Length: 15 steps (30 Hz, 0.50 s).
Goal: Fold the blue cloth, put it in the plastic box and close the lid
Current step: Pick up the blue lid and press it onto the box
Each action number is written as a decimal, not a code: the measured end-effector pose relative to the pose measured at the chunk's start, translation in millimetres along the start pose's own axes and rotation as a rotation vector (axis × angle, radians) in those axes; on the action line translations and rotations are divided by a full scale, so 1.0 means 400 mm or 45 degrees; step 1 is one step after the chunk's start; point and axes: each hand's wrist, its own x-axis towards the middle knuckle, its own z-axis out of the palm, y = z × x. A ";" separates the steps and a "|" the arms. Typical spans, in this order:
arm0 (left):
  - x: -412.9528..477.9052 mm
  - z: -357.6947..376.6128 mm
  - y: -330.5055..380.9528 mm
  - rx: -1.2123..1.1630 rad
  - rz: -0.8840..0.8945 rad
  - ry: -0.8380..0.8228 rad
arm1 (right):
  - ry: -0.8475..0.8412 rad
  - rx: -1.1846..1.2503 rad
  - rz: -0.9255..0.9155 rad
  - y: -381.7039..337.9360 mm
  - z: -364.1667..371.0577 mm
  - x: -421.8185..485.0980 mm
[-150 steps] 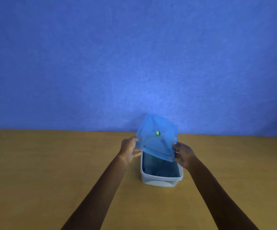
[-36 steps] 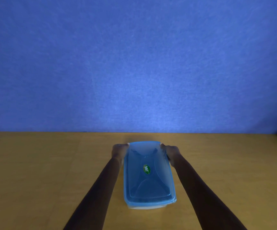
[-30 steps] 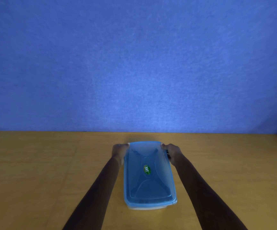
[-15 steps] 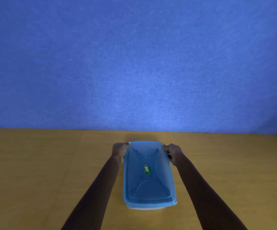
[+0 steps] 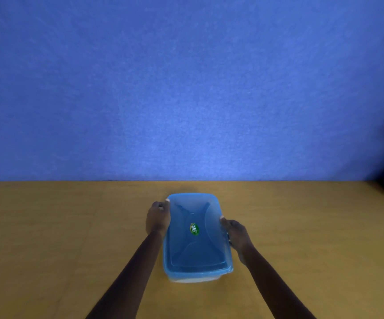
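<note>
One view only, from the head: your left hand (image 5: 157, 218) grips the far left edge of the lid (image 5: 195, 233) and your right hand (image 5: 236, 232) grips its right edge midway, fingers curled on the rim. You should find the plastic box (image 5: 194, 277) light, thin-walled and slightly flexible, so press along the rim, not the centre. It sits mid-table (image 5: 48, 238), translucent blue lid on, green sticker (image 5: 194, 229) uppermost; the cloth inside cannot be made out.
</note>
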 end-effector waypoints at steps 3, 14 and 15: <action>-0.048 -0.013 -0.019 0.144 0.010 0.009 | 0.067 -0.025 0.010 0.031 -0.011 -0.033; -0.204 -0.043 -0.079 0.308 0.084 0.096 | 0.253 -0.435 -0.151 0.076 0.010 -0.109; -0.208 -0.044 -0.082 0.303 0.088 0.101 | 0.267 -0.441 -0.167 0.078 0.014 -0.112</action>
